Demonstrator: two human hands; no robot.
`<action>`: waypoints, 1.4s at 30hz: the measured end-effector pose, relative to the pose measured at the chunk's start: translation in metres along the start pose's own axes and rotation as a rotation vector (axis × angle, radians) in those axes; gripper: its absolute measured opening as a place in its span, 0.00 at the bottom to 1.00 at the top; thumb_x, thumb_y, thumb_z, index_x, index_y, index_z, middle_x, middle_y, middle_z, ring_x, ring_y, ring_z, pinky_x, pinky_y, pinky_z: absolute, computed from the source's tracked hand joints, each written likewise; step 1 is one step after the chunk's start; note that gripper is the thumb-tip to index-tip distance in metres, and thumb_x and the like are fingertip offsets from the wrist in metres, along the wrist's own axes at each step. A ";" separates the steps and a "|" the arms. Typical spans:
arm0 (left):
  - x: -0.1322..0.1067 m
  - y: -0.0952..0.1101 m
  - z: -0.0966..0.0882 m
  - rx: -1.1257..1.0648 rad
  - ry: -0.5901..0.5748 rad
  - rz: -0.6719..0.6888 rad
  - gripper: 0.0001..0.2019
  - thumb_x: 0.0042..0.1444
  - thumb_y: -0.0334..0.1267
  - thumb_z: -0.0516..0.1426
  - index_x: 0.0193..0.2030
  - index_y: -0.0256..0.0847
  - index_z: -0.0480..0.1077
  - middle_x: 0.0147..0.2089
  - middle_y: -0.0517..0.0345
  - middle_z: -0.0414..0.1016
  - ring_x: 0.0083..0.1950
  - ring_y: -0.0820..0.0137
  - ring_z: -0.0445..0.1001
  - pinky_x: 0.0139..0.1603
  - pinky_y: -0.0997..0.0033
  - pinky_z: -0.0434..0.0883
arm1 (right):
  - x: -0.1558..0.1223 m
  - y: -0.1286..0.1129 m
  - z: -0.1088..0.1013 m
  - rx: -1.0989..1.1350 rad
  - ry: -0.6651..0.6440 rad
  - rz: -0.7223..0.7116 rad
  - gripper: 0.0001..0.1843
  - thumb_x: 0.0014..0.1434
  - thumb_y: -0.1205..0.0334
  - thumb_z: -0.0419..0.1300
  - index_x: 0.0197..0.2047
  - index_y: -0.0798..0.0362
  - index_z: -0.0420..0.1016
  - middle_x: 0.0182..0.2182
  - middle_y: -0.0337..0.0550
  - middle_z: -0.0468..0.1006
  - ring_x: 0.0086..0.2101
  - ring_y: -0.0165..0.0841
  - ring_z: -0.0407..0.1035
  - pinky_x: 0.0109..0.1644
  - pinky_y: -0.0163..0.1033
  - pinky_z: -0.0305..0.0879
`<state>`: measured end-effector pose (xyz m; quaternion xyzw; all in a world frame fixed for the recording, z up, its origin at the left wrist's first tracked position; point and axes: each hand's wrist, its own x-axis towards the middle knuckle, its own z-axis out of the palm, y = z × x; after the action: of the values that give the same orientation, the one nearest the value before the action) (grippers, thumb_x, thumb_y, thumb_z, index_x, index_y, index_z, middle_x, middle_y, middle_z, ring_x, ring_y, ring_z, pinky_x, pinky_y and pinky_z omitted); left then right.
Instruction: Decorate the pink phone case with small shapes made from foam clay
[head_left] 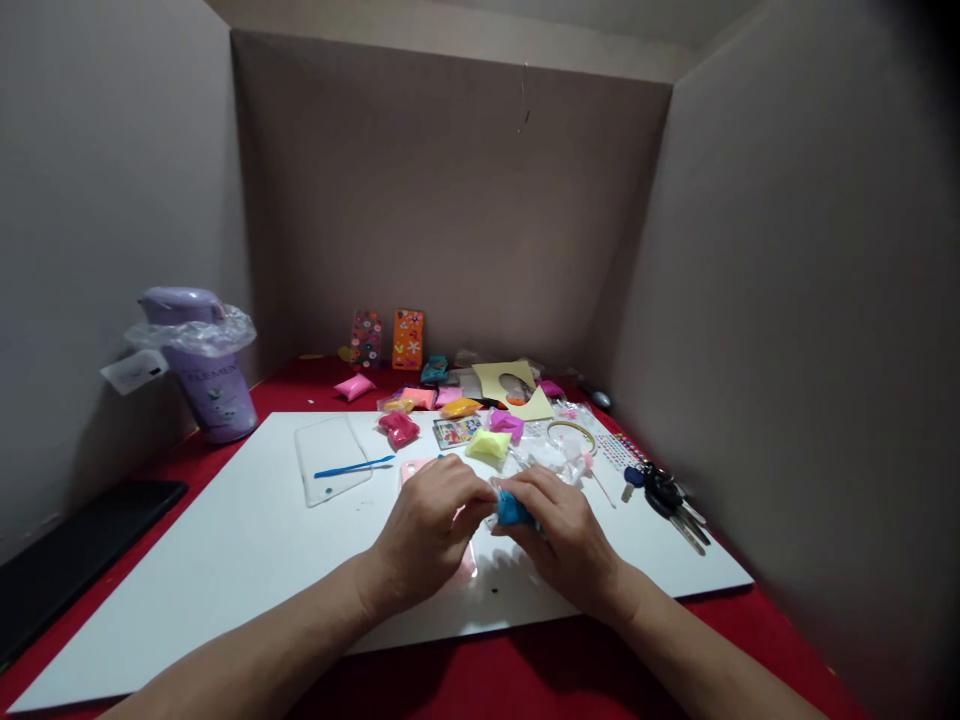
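Note:
A small clear packet of blue clay is held between both hands above the white board. My right hand is closed around its blue body, thumb below and fingers on top. With thumb and forefinger together, my left hand pinches the wrapper's left end. Beneath my left hand lies a pink phone case, mostly covered by it. Just beyond the hands are a yellow clay packet, a magenta one and a red one.
On the white board lie a clear case, a blue modelling tool, a sticker card, a gold ring and keys. A purple tumbler stands left, above a black phone. Decorated cases lean at the back.

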<state>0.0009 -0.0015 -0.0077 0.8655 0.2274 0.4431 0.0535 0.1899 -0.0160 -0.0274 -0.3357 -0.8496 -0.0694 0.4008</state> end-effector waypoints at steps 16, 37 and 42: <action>0.009 0.008 -0.005 -0.574 -0.012 -0.426 0.03 0.51 0.32 0.62 0.27 0.37 0.75 0.43 0.48 0.73 0.50 0.62 0.70 0.44 0.65 0.72 | 0.000 -0.004 -0.001 -0.095 0.124 -0.034 0.23 0.60 0.67 0.56 0.58 0.55 0.58 0.38 0.51 0.75 0.37 0.38 0.69 0.40 0.44 0.69; -0.005 0.012 0.009 -0.021 0.003 -0.089 0.07 0.56 0.25 0.51 0.29 0.39 0.63 0.26 0.60 0.68 0.27 0.73 0.66 0.28 0.75 0.64 | 0.002 -0.018 0.015 -0.496 0.028 -0.093 0.31 0.63 0.73 0.44 0.67 0.66 0.39 0.30 0.49 0.75 0.29 0.40 0.66 0.30 0.44 0.65; -0.005 0.014 0.009 -0.057 0.053 -0.107 0.07 0.56 0.25 0.51 0.29 0.38 0.64 0.26 0.60 0.67 0.26 0.74 0.65 0.28 0.74 0.65 | -0.001 -0.019 0.019 -0.427 0.012 -0.043 0.35 0.60 0.74 0.44 0.68 0.66 0.35 0.32 0.51 0.75 0.31 0.41 0.66 0.31 0.44 0.67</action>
<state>0.0102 -0.0152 -0.0127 0.8382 0.2618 0.4688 0.0955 0.1668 -0.0238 -0.0381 -0.3942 -0.8201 -0.2585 0.3242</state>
